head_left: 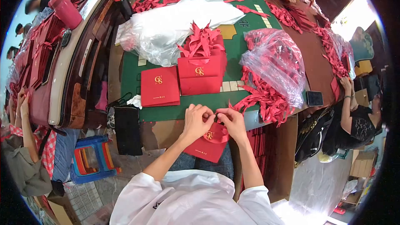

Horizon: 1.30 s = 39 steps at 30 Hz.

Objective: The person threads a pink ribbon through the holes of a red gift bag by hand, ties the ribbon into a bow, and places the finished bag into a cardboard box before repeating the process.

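Note:
My left hand [199, 121] and my right hand [231, 123] are close together at the table's near edge. Fingers of both pinch a red ribbon [220, 135] at the top of a red paper bag [207, 149] with gold lettering, which hangs over my lap. Just beyond lies a flat red bag [160, 86] with the same gold mark. Beside it is a stack of red bags [201, 75] topped with tied ribbons [201, 41]. To the right, loose red ribbons [266, 100] spill from a clear plastic bag [277, 62]. The exact ribbon ends are hidden by my fingers.
A green table mat [156, 113] carries white plastic sheeting [175, 21]. A phone [315, 98] lies at the right, a black bottle [122, 5] at the far left. Blue stools [93, 160] stand on the floor. Other people work along both sides, one hand [346, 84] at right.

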Motion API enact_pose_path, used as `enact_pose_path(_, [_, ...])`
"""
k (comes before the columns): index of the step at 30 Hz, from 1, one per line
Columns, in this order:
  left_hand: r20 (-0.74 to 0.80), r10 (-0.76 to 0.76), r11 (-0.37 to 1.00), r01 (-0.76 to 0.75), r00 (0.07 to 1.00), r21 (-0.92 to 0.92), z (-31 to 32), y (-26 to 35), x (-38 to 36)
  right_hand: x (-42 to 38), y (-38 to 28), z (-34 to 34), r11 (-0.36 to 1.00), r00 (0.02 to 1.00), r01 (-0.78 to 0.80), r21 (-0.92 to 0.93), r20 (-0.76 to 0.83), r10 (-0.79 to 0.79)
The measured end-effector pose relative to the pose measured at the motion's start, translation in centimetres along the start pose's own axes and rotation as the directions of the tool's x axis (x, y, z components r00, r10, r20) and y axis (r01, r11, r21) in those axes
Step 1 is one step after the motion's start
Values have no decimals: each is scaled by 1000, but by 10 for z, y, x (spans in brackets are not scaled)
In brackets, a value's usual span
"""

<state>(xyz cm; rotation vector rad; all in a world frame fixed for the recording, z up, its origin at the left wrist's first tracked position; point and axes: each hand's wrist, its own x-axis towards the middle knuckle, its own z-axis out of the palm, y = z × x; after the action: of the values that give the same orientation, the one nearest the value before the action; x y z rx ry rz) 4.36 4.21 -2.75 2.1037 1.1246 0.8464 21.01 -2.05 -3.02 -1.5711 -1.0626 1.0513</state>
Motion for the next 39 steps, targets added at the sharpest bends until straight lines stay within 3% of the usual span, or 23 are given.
enact_pose_path(8, [7, 13, 997, -13, 1000, -76, -2, 1, -3, -2, 1, 0, 996, 999, 8, 88, 36, -12])
enact_pose_path(10, [-28, 175, 982, -177, 984, -70, -9, 0, -3, -5, -4, -5, 995, 999, 17, 99, 47, -22])
enact_pose_path(11, [-26, 177, 981, -178, 984, -72, -12, 0, -5, -7, -7, -11, 986, 997, -27, 163, 69, 16])
enact_pose_path(13, [-65, 54, 963, -69, 996, -259, -24, 4, -10, -9, -11, -22, 972, 995, -69, 226, 88, 50])
enact_pose_path(14, [143, -39, 942, 84, 989, -326, -32, -1, -16, -10, -11, -27, 951, 994, -98, 295, 76, 79])
enact_pose_path(15, [147, -36, 941, 83, 989, -327, -34, -3, -19, -11, -12, -29, 924, 992, -124, 363, 66, 108])
enact_pose_path(17, [349, -34, 876, 196, 936, -441, -36, -6, -25, -8, -6, -30, 908, 994, -110, 405, 58, 95])
enact_pose_path(18, [447, -45, 897, 233, 893, -375, -36, -6, -32, -6, -3, -29, 922, 995, -97, 376, 36, 90])
enact_pose_path(21, [474, -16, 857, 256, 880, -447, -37, -5, -42, 3, -3, -31, 953, 997, -60, 298, -24, 70])
enact_pose_path(26, [374, 38, 931, 103, 927, -350, -41, 4, -45, 17, 2, -34, 974, 999, -12, 226, -32, 20])
enact_pose_path(28, [523, 7, 868, 255, 852, -426, -48, 6, -40, 16, -7, -33, 968, 999, -32, 251, -22, 39])
enact_pose_path(33, [489, 75, 821, 225, 869, -525, -49, 13, -63, -12, -20, -37, 955, 998, -51, 292, -17, 59])
enact_pose_path(35, [560, 132, 855, 192, 818, -481, -54, 25, -73, -19, -19, -38, 967, 989, 10, 255, -147, 28])
enact_pose_path(39, [579, 68, 842, 265, 812, -470, -49, 30, -93, -12, -3, -50, 968, 977, -23, 251, -197, 75])
